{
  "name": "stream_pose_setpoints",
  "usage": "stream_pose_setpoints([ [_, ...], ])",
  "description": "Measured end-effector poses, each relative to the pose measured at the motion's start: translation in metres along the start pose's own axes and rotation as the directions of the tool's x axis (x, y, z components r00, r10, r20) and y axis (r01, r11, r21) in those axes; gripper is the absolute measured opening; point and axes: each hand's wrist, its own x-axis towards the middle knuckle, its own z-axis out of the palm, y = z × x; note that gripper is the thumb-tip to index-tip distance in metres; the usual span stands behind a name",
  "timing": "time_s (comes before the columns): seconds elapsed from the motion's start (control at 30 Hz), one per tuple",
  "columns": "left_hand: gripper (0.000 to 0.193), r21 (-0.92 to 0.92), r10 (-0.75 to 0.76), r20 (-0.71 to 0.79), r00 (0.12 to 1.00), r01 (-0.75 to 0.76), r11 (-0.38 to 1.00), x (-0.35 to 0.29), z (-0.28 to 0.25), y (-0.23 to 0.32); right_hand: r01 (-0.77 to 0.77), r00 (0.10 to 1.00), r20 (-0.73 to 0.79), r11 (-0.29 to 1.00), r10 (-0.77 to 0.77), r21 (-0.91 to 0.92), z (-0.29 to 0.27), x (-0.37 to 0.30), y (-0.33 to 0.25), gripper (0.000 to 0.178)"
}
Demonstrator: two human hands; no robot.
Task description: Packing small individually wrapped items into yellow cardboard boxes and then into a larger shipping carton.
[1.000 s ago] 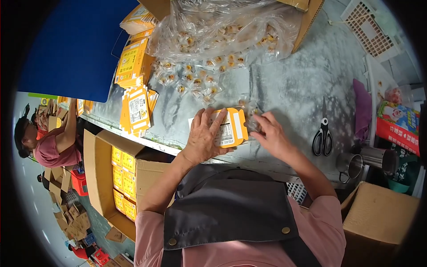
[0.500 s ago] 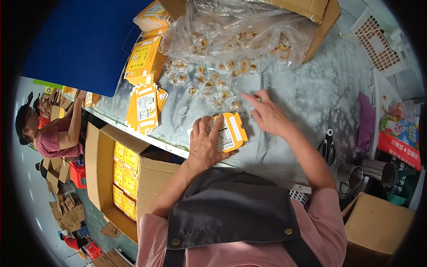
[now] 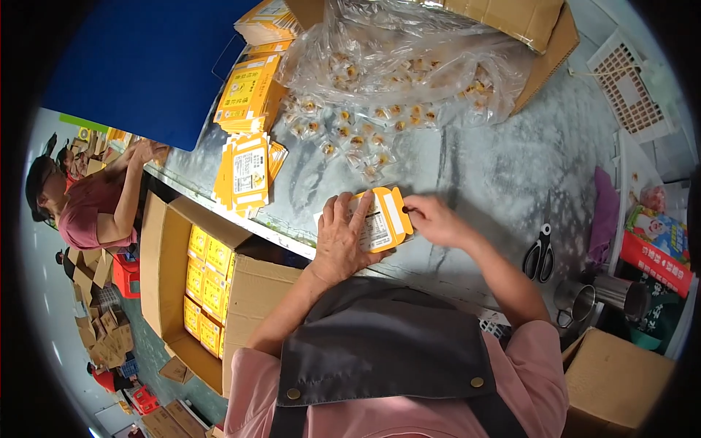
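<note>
A small yellow and white carton (image 3: 381,225) lies on the worktable near its front edge, its flap end turned to the right. My left hand (image 3: 339,237) holds it from the left, with fingers laid over the top face. At the flap end my right hand (image 3: 437,221) is closed in a pinch, with something small and dark at the fingertips that I cannot make out. Beyond the carton, several small clear packets with brown and yellow contents (image 3: 358,140) are scattered, and more sit in a large clear plastic bag (image 3: 409,44).
Flat yellow cartons (image 3: 248,171) are stacked at the left. A cardboard box (image 3: 244,292) of filled yellow cartons stands below the table edge. Black-handled scissors (image 3: 540,255) and metal mugs (image 3: 577,298) are at right. A co-worker (image 3: 95,212) is at far left.
My right hand has come down and toward me from beside the loose packets to the carton's flap end, its pointing fingers now pinched together. My left hand stays on the carton.
</note>
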Motion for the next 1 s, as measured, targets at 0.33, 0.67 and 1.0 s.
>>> stream_pose_setpoints([
  [0.33, 0.106, -0.010, 0.046, 0.007, 0.999, -0.046, 0.999, 0.000, -0.005, -0.011, 0.361, 0.909, -0.043, 0.834, -0.415, -0.418, -0.014, 0.095, -0.033, 0.037],
  [0.67, 0.103, -0.068, 0.147, 0.113, 0.983, -0.140, 0.988, 0.004, -0.025, -0.027, 0.394, 0.919, 0.266, 0.661, -0.291, -0.638, -0.015, 0.126, -0.052, 0.043],
  [1.0, 0.107, -0.030, 0.124, 0.050, 0.991, -0.122, 0.992, 0.018, -0.018, -0.035, 0.253, 0.952, 0.099, 0.561, -0.290, -0.788, -0.064, 0.053, 0.004, 0.039],
])
